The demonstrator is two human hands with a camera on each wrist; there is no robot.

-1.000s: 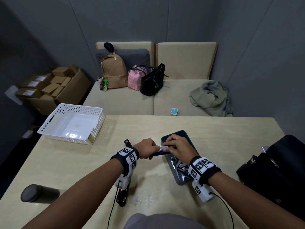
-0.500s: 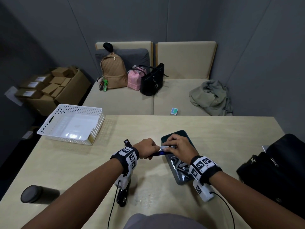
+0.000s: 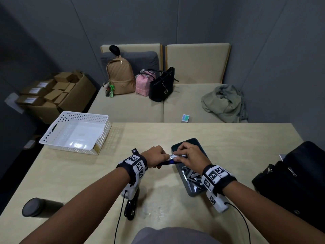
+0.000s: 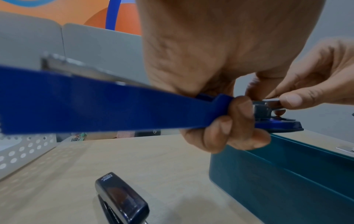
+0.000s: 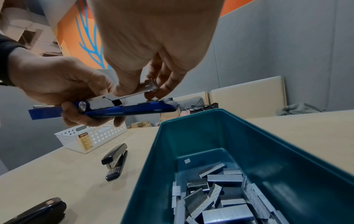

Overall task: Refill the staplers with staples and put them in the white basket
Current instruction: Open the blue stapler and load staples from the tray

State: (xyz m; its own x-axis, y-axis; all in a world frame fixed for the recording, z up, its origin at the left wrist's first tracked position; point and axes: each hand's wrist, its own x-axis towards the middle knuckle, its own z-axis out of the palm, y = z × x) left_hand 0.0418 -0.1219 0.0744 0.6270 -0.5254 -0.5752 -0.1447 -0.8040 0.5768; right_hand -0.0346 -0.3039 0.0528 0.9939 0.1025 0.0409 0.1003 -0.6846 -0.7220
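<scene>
My left hand [image 3: 154,158] grips a blue stapler [image 3: 167,162] by its hinge end and holds it above the near-left edge of the teal bin [image 3: 191,141]. The stapler [image 5: 130,110] is swung open, and its blue top arm [image 4: 95,103] points back toward my wrist. My right hand [image 3: 191,155] pinches the front of its metal magazine [image 5: 147,88] between thumb and fingers. I cannot tell whether staples lie in the magazine. Strips of staples [image 5: 220,197] fill the bin's near end. A black stapler [image 3: 131,206] lies closed on the table under my left wrist. The white basket [image 3: 52,138] stands empty at the far left.
A dark cylinder [image 3: 33,206] stands near the table's front left corner. A black bag [image 3: 299,182] takes up the right edge of the table. A bench with bags and a crumpled cloth lies beyond the table's far edge.
</scene>
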